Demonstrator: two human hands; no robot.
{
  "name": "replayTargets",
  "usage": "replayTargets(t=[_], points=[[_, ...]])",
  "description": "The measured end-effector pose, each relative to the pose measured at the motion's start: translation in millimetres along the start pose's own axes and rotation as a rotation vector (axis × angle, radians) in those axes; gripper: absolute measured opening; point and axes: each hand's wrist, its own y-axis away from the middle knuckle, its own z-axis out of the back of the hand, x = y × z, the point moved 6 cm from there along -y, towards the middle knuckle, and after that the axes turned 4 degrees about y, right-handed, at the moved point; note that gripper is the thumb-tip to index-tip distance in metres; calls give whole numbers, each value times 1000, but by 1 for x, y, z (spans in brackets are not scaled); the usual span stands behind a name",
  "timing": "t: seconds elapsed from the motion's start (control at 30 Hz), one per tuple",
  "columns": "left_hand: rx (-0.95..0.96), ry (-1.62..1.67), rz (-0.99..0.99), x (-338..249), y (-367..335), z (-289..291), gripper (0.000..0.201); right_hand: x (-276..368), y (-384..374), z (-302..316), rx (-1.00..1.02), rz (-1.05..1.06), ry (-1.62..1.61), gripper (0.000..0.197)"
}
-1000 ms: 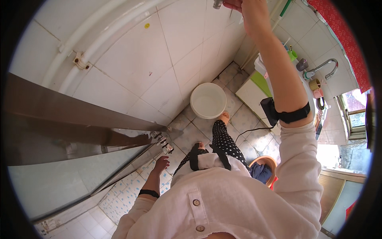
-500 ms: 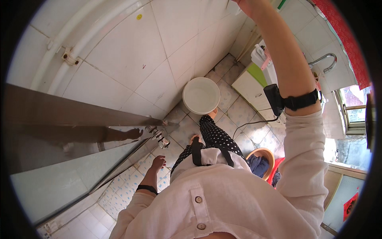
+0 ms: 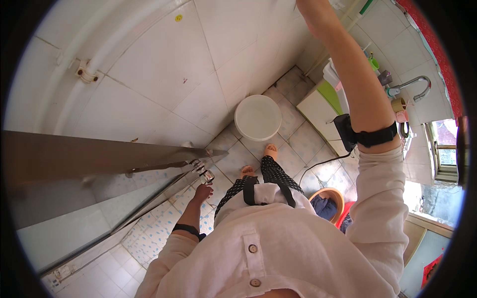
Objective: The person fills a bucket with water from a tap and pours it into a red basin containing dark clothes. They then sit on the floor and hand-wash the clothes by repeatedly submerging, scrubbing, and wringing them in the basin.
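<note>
My right arm reaches up and forward. The right hand [image 3: 314,14] is cut off by the upper edge of the view, so its fingers are hidden, along with anything in them. A black device is strapped to the right forearm. My left hand [image 3: 202,192] hangs low on the left, just below a chrome tap [image 3: 202,172] by the wall. Its fingers are loosely bent and slightly apart, and nothing shows in them. On the tiled floor ahead of my feet stands a round white bucket [image 3: 258,137], close to the tiled wall.
A brown metal-edged panel [image 3: 99,151] juts in from the left. To the right are a cabinet with a green top edge [image 3: 329,97] and a curved sink tap [image 3: 422,79]. An orange tub [image 3: 341,198] holds dark clothes [image 3: 323,206]. A black cable [image 3: 323,163] hangs from my right forearm.
My left hand has moved up and forward, closer to the chrome tap. My right hand stays raised at the upper edge, shifted slightly. My legs have moved, and both feet now show clearly.
</note>
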Motion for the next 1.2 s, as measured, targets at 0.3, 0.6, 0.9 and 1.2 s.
replayTargets(t=[0.3, 0.6, 0.9, 1.2], points=[[37, -138, 13, 8, 6, 8, 38, 2, 0, 5, 50, 45, 97, 38], [-8, -210, 80, 36, 23, 19, 37, 2, -5, 7, 48, 61, 112, 39], [26, -164, 57, 48, 33, 3, 36, 12, -10, 14, 117, 94, 18, 37], [3, -33, 69, 62, 35, -5, 37, 14, -14, 13, 149, 86, 39, 36]])
